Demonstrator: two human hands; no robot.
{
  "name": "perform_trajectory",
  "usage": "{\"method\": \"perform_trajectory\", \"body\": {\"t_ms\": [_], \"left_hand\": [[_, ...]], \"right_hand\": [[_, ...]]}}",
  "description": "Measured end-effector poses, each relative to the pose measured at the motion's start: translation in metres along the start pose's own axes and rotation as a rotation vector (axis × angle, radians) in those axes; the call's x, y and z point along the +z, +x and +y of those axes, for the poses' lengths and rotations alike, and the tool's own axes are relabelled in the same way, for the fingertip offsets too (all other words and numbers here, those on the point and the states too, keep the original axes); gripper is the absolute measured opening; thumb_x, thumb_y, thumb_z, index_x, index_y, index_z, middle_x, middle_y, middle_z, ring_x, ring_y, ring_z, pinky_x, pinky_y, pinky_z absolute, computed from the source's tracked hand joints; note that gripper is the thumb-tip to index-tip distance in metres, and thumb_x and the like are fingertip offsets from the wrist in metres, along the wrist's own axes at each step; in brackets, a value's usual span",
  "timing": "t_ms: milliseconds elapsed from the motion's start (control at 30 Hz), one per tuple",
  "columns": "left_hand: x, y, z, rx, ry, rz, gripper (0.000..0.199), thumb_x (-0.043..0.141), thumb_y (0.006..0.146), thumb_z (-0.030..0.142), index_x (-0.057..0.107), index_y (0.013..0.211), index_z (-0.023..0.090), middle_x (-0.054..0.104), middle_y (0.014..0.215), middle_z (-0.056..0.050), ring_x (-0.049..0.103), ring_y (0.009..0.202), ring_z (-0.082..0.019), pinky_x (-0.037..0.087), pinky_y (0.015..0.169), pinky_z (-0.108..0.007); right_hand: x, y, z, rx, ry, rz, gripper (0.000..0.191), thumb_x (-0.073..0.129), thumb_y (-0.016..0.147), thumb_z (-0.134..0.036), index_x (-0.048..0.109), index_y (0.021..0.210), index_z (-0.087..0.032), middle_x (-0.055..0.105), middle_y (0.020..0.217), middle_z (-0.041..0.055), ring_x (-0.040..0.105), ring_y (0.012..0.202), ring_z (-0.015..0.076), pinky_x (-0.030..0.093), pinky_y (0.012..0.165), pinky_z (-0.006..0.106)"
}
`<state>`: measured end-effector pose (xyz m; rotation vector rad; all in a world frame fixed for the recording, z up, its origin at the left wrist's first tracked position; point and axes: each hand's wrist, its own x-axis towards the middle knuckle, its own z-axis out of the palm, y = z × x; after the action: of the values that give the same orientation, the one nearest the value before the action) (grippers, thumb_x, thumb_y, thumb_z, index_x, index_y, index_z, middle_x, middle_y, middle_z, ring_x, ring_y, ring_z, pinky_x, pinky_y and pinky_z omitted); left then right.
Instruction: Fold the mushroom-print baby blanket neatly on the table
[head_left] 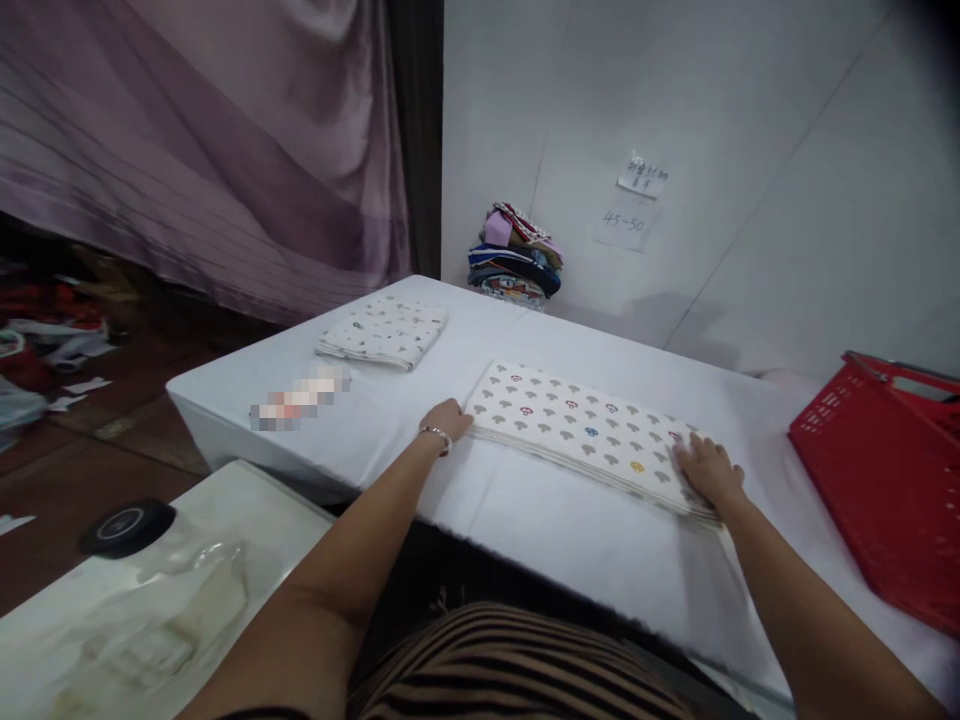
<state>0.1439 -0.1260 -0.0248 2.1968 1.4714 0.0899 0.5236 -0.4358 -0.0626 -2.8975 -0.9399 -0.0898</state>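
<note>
A long folded white cloth [562, 425], printed with grey mushroom shapes and a few red, blue and yellow ones, lies flat on the white-covered table. My left hand [448, 420], with a bracelet at the wrist, is closed at the cloth's left edge, its fingertips partly hidden. At the other end my right hand [709, 470] rests on top with fingers stretched out over the corner. Another folded white cloth [386, 332] with small scattered prints sits apart, at the far left of the table.
A blurred-out item [300, 398] lies near the table's left edge. On the right stands a red plastic basket [885, 480]. Folded fabrics are stacked [515, 255] by the wall. A black round object [127, 527] rests on a lower white surface [247, 500] at left.
</note>
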Motion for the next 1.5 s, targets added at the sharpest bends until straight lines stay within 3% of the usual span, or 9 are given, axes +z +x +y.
{"method": "perform_trajectory", "body": {"t_ms": [200,400,633,833,933,1067,1200,1333,1500], "left_hand": [[-0.009,0.008,0.006,0.029,0.085,-0.116,0.032,0.053,0.073,0.039,0.065,0.088,0.013,0.068,0.101,-0.017,0.063,0.094,-0.026,0.046,0.07,-0.029],[-0.011,0.009,0.008,0.054,0.088,-0.141,0.031,0.049,0.074,0.039,0.065,0.084,0.014,0.07,0.085,-0.013,0.066,0.075,-0.023,0.046,0.062,-0.028],[-0.009,0.023,-0.006,0.022,-0.193,-0.156,0.022,0.057,0.07,0.036,0.062,0.078,0.016,0.066,0.062,-0.006,0.065,0.063,-0.019,0.048,0.057,-0.024],[-0.009,0.028,-0.01,-0.038,-0.36,-0.176,0.018,0.063,0.068,0.031,0.056,0.075,0.016,0.058,0.054,0.002,0.061,0.054,-0.015,0.049,0.056,-0.023],[-0.012,0.027,-0.009,-0.079,-0.445,-0.192,0.022,0.065,0.066,0.029,0.055,0.081,0.016,0.057,0.056,0.003,0.059,0.052,-0.013,0.05,0.055,-0.023],[-0.015,0.026,-0.01,-0.072,-0.449,-0.198,0.041,0.072,0.061,0.033,0.054,0.092,0.015,0.058,0.06,0.004,0.058,0.051,-0.012,0.049,0.054,-0.022],[-0.015,0.03,-0.012,-0.06,-0.431,-0.212,0.051,0.075,0.059,0.033,0.052,0.1,0.013,0.059,0.06,0.005,0.058,0.053,-0.012,0.047,0.054,-0.02],[-0.011,0.038,-0.017,-0.114,-0.416,-0.193,0.042,0.071,0.062,0.033,0.054,0.098,0.019,0.061,0.054,0.004,0.061,0.055,-0.015,0.049,0.056,-0.023],[-0.005,0.046,-0.023,-0.1,-0.359,-0.166,0.037,0.07,0.06,0.044,0.054,0.088,0.025,0.064,0.052,0.005,0.064,0.059,-0.017,0.05,0.062,-0.024]], "right_hand": [[0.006,-0.037,-0.027,-0.198,0.037,-0.031,0.051,0.024,0.091,-0.051,0.043,0.133,-0.027,0.038,0.144,0.0069,0.031,0.133,0.0269,0.026,0.103,0.058],[0.007,-0.045,-0.032,-0.212,-0.038,-0.037,0.049,0.025,0.093,-0.047,0.044,0.133,-0.025,0.035,0.146,0.0082,0.029,0.134,0.027,0.029,0.102,0.057],[0.001,-0.045,-0.035,-0.177,0.007,-0.1,0.05,0.027,0.093,-0.05,0.041,0.135,-0.026,0.031,0.148,0.0074,0.025,0.136,0.0264,0.023,0.105,0.057],[-0.002,-0.043,-0.036,-0.179,0.047,-0.104,0.051,0.029,0.093,-0.05,0.041,0.135,-0.026,0.03,0.149,0.0071,0.024,0.136,0.0286,0.022,0.106,0.057],[-0.009,-0.042,-0.028,-0.182,0.051,-0.136,0.051,0.031,0.092,-0.053,0.042,0.135,-0.028,0.032,0.148,0.0057,0.025,0.136,0.0296,0.023,0.106,0.057],[-0.009,-0.046,-0.003,-0.082,0.039,-0.06,0.047,0.031,0.093,-0.049,0.044,0.133,-0.028,0.036,0.145,0.0063,0.026,0.135,0.0306,0.024,0.103,0.061],[0.004,-0.051,0.012,-0.05,0.114,0.001,0.045,0.033,0.094,-0.045,0.046,0.132,-0.024,0.034,0.146,0.007,0.023,0.137,0.0268,0.028,0.106,0.051],[0.007,-0.047,0.016,-0.07,0.326,0.044,0.045,0.042,0.09,-0.047,0.052,0.126,-0.022,0.043,0.14,0.0078,0.028,0.135,0.0249,0.028,0.108,0.045],[-0.005,-0.047,0.036,0.206,0.632,0.251,0.058,0.034,0.087,-0.057,0.056,0.121,-0.015,0.055,0.128,0.0118,0.049,0.12,0.0237,0.039,0.1,0.038]]}}
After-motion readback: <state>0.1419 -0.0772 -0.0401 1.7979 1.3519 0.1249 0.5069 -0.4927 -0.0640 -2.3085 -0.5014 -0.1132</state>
